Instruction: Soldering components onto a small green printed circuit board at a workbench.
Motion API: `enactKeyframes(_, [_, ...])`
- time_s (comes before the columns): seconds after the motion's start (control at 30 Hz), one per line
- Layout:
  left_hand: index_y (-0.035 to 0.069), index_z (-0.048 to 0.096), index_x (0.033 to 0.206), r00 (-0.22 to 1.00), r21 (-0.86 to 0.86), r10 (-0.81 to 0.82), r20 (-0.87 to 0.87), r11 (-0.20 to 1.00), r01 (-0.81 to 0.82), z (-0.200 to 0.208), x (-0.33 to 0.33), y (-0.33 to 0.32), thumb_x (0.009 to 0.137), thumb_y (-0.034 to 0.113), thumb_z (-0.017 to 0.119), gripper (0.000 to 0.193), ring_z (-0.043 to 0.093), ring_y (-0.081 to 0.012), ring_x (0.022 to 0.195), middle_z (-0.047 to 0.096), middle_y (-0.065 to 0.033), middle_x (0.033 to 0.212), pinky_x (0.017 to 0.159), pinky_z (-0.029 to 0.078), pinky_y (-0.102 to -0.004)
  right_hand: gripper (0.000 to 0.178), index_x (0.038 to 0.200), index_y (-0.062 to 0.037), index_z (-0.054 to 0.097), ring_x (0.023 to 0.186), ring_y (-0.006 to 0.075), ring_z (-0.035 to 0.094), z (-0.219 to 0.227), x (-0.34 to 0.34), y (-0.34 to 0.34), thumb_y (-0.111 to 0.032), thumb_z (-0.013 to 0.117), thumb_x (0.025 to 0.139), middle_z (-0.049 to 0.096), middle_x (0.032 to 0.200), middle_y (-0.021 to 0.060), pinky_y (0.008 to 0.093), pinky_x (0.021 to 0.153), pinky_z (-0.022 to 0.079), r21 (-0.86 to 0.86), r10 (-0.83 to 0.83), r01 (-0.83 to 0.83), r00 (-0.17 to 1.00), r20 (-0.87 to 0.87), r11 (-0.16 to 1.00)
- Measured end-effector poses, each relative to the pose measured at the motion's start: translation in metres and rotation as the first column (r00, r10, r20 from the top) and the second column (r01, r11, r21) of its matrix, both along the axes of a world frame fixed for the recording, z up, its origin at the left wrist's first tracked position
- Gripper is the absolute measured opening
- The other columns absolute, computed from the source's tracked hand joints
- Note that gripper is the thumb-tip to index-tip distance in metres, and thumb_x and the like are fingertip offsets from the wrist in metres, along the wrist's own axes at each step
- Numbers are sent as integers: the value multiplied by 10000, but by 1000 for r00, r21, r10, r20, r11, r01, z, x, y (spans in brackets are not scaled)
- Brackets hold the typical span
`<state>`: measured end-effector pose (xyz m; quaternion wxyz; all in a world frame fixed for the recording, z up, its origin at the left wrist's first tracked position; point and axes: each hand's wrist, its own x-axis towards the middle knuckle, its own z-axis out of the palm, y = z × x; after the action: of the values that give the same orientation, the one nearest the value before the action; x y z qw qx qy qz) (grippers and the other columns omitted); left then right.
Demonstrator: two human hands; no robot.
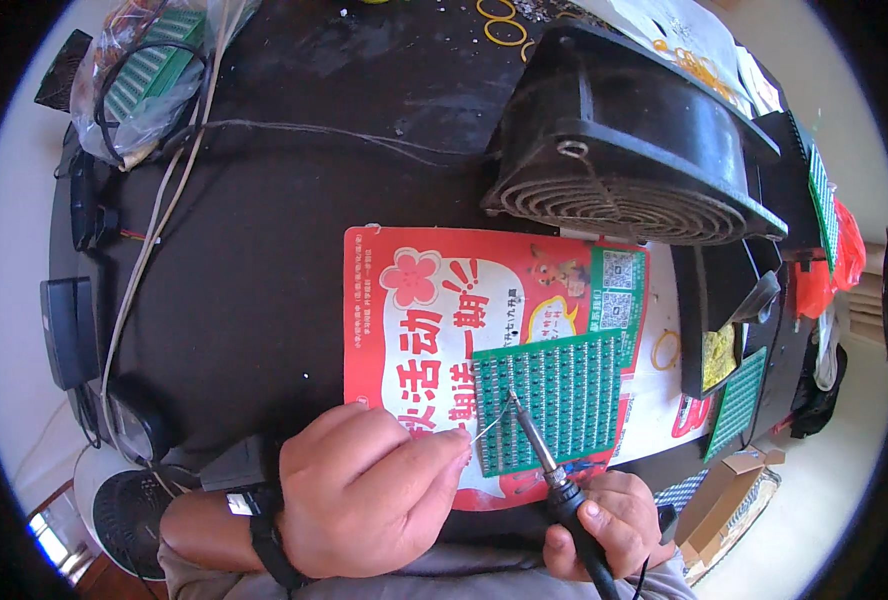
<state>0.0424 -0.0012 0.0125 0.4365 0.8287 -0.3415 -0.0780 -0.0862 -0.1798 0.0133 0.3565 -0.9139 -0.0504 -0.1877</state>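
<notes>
A green circuit board panel (574,400) with rows of small parts lies on a red and white printed sheet (364,330). My right hand (614,525) grips a soldering iron (539,440) by its black handle, and the metal tip meets the left part of the board. Between thumb and forefinger, my left hand (374,490) pinches a thin strand of solder wire (486,430). The wire's far end runs up to the iron's tip. Whether the tip touches a joint is too small to tell.
A large black fan (624,140) stands just beyond the board. Yellow sponge (721,358) sits in a dark holder at the right, beside another green board (737,405). Cables (149,270) run down the left side, near a plastic bag of boards (154,80).
</notes>
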Motion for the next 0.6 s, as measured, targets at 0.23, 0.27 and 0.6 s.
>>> enactKeyframes(0.23, [32, 679, 824, 1000, 34, -26, -6, 999, 26, -2, 0, 0, 664, -20, 743, 179, 536, -224, 486, 564, -69, 627, 450, 403, -332, 365, 1036, -9, 499, 576, 205, 554, 2, -4, -4, -133, 690, 751, 552, 698, 97, 330, 545, 493, 6, 26, -26, 1000, -18, 1000])
enactKeyframes(0.27, [31, 679, 824, 1000, 46, -27, -4, 999, 27, -2, 0, 1, 665, -19, 744, 178, 537, -226, 487, 565, -69, 628, 450, 403, -333, 366, 1038, -8, 498, 576, 205, 556, 4, -2, -3, -132, 690, 753, 552, 699, 96, 329, 546, 494, 4, 27, -27, 999, -32, 1000])
enactKeyframes(0.6, [18, 671, 837, 997, 89, -62, 51, 994, 58, -3, -2, 2, 657, -25, 731, 194, 537, -228, 482, 562, -62, 627, 453, 414, -334, 356, 1046, -11, 493, 580, 208, 568, -1, 1, 0, -127, 685, 768, 565, 710, 95, 316, 537, 495, -11, 24, -24, 1000, 16, 1000])
